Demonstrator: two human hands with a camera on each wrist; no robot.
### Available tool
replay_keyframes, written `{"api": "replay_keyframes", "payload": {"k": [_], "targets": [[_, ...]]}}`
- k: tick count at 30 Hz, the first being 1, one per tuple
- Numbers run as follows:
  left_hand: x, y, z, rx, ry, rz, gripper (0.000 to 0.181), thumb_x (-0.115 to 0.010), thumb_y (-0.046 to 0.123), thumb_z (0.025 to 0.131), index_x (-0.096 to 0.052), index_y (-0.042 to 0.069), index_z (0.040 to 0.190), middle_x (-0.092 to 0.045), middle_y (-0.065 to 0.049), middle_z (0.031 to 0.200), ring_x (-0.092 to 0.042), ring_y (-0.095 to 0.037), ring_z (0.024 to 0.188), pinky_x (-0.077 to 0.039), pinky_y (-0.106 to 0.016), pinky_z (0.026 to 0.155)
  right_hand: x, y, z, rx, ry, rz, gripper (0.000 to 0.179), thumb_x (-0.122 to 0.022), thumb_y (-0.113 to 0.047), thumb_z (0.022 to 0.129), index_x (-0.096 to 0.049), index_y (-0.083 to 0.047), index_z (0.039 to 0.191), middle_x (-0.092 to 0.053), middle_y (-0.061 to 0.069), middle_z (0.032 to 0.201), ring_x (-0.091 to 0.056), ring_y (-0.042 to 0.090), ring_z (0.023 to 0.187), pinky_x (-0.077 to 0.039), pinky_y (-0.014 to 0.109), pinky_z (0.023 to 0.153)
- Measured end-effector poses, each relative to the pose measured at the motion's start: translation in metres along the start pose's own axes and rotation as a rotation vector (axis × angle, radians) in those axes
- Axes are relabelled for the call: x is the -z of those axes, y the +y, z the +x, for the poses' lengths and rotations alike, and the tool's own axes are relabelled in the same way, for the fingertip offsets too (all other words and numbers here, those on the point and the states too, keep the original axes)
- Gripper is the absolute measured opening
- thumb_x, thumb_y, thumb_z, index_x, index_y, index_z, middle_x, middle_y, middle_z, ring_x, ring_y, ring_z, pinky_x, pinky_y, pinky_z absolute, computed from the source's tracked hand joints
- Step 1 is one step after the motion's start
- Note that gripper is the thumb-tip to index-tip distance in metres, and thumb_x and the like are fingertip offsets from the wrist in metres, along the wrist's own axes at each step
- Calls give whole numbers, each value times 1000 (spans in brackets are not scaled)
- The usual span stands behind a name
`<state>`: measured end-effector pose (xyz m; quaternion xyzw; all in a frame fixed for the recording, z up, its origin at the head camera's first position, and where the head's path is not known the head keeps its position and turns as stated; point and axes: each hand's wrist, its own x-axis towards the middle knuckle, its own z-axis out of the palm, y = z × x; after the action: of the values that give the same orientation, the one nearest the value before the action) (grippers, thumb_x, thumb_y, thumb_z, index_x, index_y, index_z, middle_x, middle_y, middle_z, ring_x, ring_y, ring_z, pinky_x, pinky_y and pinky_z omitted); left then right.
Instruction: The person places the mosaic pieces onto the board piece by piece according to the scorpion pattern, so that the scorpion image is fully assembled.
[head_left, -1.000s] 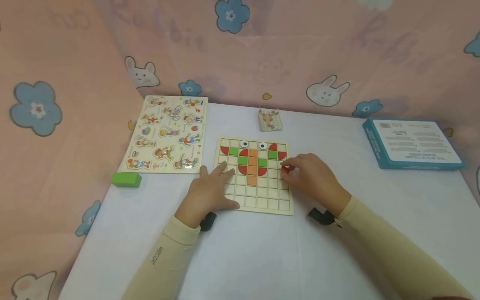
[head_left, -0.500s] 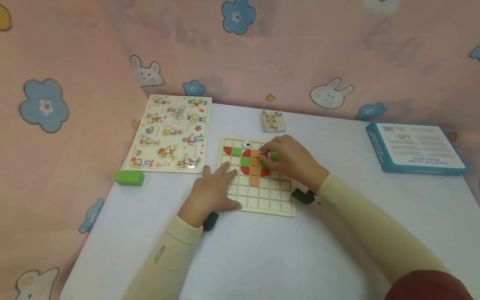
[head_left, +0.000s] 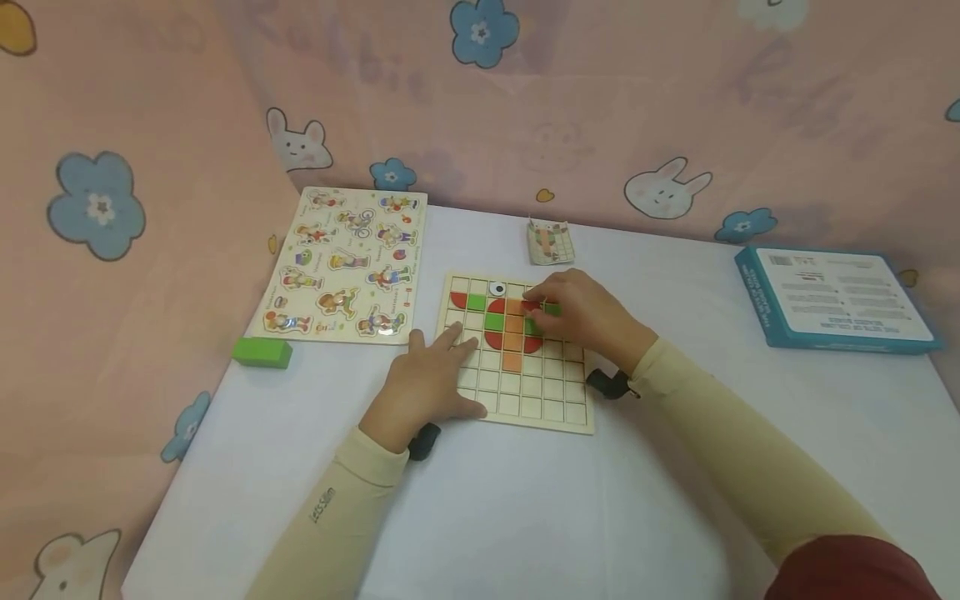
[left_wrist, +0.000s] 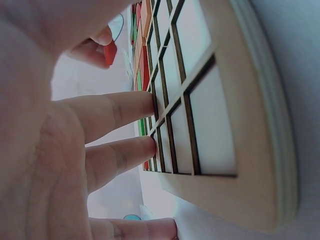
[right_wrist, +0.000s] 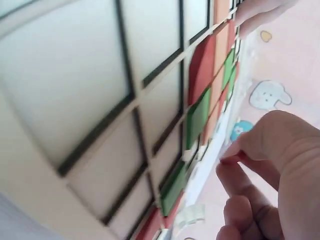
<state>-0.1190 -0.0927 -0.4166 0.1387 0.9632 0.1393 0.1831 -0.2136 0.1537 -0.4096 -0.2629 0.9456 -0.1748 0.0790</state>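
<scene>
A square wooden grid board (head_left: 551, 412) lies on the white table, with red, green and orange tiles and a round eye piece (head_left: 497, 289) in its upper part. My left hand (head_left: 423, 387) is spread over the board's left side, fingertips (left_wrist: 150, 102) against the grid and thumb at the lower edge. Over the upper right of the grid, my right hand (head_left: 588, 317) pinches a small red tile (left_wrist: 110, 53) between thumb and index finger. That hand covers several cells and whatever pieces lie under it. In the right wrist view the green tile (right_wrist: 198, 120) is seated in its cell.
Behind the board stands a small creased pattern card (head_left: 551, 242). A picture puzzle board (head_left: 356, 279) lies at the left, a green block (head_left: 262, 352) at its near corner. Farther right is a teal-edged box (head_left: 836, 296). A patterned pink cloth (head_left: 480, 117) hangs behind the table.
My right hand has moved left from the board's right edge to its upper middle, still pinching the red tile. The left hand stays on the board. The head view has shifted slightly.
</scene>
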Motion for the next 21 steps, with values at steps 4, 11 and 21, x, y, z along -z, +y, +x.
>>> {"api": "replay_keyframes", "payload": {"k": [4,11,21], "targets": [[-1,-1,1,4,-4,-10,101,-92,56,76,-49,22,161,-29,-6,173,-43,-43,128,-54,-44,77,-3,4,2,-11,-38,-17,26,-70,-13,101,-79,-6,124,-78,10,117,-65,29,107,-51,46,97],[-1,-1,1,2,5,-13,101,-93,55,76,-50,21,160,-30,-6,173,-43,-42,125,-53,-43,75,-8,3,5,-149,9,-33,26,-70,-17,103,-78,-6,126,-76,10,121,-65,31,117,-48,49,107],[0,0,0,1,1,-13,101,-93,55,76,-50,21,160,-29,-6,173,-43,-44,128,-54,-46,79,-15,-8,3,-266,91,5,22,-66,-21,105,-80,-6,111,-78,9,107,-64,29,101,-50,47,98]]}}
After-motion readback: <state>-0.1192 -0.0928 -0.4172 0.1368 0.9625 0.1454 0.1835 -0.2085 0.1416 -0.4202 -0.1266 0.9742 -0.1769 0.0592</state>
